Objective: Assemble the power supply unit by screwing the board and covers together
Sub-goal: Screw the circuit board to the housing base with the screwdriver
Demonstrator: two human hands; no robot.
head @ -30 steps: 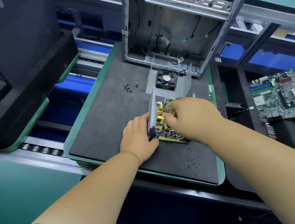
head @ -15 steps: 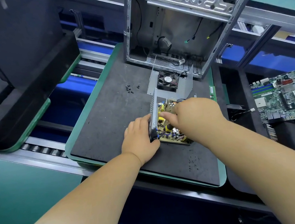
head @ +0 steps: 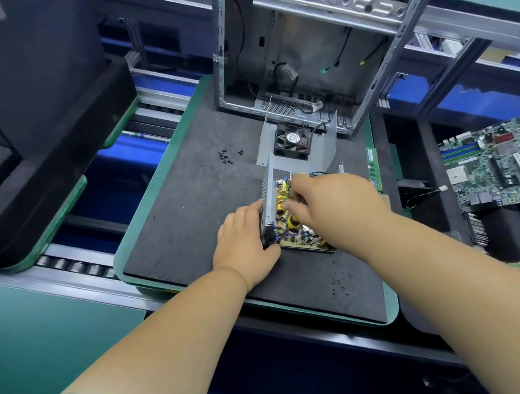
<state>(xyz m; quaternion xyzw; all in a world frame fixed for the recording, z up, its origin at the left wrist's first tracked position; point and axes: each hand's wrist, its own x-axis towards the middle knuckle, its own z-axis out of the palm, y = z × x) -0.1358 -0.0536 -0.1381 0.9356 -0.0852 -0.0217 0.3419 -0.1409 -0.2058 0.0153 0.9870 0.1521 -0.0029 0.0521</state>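
A dark foam mat (head: 195, 210) on a green tray (head: 154, 189) fills the middle. A roller conveyor (head: 75, 266) with blue panels runs from nine o'clock toward twelve. At ten o'clock stands a black foam block (head: 31, 103) on another green tray. A green desk (head: 36, 345) sits at seven o'clock. Metal rails (head: 472, 23) cross at one o'clock. Light is bright and even.

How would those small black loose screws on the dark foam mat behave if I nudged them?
The small black screws would probably roll or scatter, being tiny and loose. The dark foam mat looks grippy, so likely not far. They seem light, and fiddly to pinch up.
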